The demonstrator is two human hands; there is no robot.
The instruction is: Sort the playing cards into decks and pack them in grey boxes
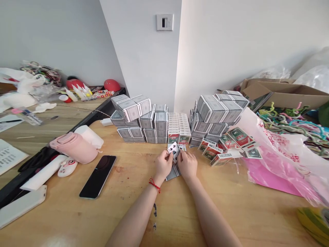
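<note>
My left hand (163,165), with a red string at its wrist, pinches a few playing cards (172,148) whose faces show black club marks. Close beside it, my right hand (188,164) closes its fingers on the right side of the same cards. Below the hands, grey patterned card backs (173,172) lie on the wooden table. Just beyond my fingertips stand two rows of small card boxes (178,127) with red and green fronts. Stacks of grey-backed card decks rise on the left (156,123) and on the right (210,115).
Loose card boxes (226,145) lie in a heap right of my hands, by pink plastic wrapping (277,151). A black phone (98,176) and a pink bottle (74,147) lie to the left. An open cardboard box (290,92) stands at the back right.
</note>
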